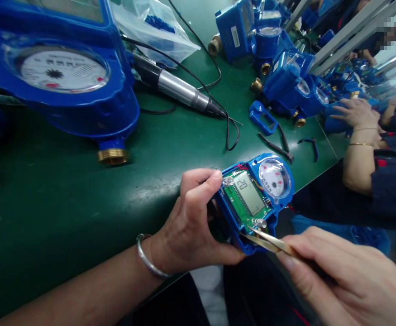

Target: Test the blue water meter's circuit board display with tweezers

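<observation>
My left hand (198, 226) is closed round the side of a blue water meter (284, 192), holding it tilted at the table's front edge. The meter's housing lies uncovered, showing a green circuit board (233, 203) with a small LCD screen (250, 194) and a round dial beside it. In my right hand (340, 271) a pair of tweezers (274, 242) is pinched. Its tips reach into the housing at the board's lower edge, near a small clear cylindrical part (259, 223). What the tips touch, I cannot make out.
A large blue meter (92, 113) stands at the left. Behind lie an electric screwdriver (180, 90) with a cable and a plastic bag (157, 31). Pliers (282, 147) and a blue frame (263, 117) lie near several meters (279, 77). A co-worker's hand (357, 113) is at right.
</observation>
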`<state>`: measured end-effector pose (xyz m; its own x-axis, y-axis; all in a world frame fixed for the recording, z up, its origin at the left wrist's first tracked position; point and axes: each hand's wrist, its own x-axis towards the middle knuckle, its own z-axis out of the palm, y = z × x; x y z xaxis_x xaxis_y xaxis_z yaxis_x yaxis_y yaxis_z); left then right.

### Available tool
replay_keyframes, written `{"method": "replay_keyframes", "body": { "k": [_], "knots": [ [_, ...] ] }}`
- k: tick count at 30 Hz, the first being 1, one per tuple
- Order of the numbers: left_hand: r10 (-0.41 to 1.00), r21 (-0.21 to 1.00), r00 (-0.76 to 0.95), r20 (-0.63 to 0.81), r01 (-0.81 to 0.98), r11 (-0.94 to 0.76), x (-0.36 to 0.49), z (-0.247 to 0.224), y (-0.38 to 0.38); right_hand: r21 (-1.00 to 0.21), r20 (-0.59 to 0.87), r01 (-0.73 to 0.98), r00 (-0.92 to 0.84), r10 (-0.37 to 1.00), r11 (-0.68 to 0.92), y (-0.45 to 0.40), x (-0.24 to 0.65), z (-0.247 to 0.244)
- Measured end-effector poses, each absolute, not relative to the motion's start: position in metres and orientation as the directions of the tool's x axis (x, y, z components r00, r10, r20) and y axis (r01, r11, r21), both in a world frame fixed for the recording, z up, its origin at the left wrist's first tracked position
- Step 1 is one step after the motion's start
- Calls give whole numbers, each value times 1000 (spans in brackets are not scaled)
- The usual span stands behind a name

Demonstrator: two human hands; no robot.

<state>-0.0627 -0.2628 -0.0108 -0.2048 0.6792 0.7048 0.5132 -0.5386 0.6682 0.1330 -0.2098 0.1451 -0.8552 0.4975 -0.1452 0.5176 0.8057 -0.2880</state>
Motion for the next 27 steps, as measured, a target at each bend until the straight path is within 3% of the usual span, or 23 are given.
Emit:
{"method": "replay_keyframes", "body": {
  "k": [20, 24, 27],
  "knots": [
    [695, 681, -219, 685, 532, -504, -59, -11, -264, -267, -112, 523, -851, 513, 810, -218, 137, 144],
    [691, 675, -214, 690, 534, -509, -60, -12, -264, -217, -108, 500, -866, 488, 839, -217, 138, 145],
    [686, 667, -208, 698, 539, -515, -60, -13, -263, -106, -99, 449, -893, 439, 887, -216, 136, 147]
  ]
}}
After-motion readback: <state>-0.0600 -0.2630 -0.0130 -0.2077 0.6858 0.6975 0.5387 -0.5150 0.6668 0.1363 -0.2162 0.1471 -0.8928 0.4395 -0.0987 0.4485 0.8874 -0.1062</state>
